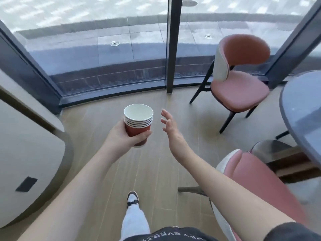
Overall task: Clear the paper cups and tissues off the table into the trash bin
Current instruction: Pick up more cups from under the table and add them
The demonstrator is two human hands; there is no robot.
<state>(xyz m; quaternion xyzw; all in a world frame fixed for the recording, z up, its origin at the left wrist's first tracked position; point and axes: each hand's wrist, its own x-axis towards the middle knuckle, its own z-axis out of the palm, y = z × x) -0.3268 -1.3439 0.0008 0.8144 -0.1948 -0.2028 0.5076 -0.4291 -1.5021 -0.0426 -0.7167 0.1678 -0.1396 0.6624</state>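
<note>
My left hand [127, 134] grips a nested stack of paper cups [138, 123] around its red lower wall, long axis near upright with the open mouth up, held over the wooden floor [156, 164]. My right hand [169, 123], fingers spread and holding nothing, hovers just beside the stack's right side, apart from it. No trash bin is in view, and the table [302, 105] lies well to my right, so I judge the carry falls to the left hand.
</note>
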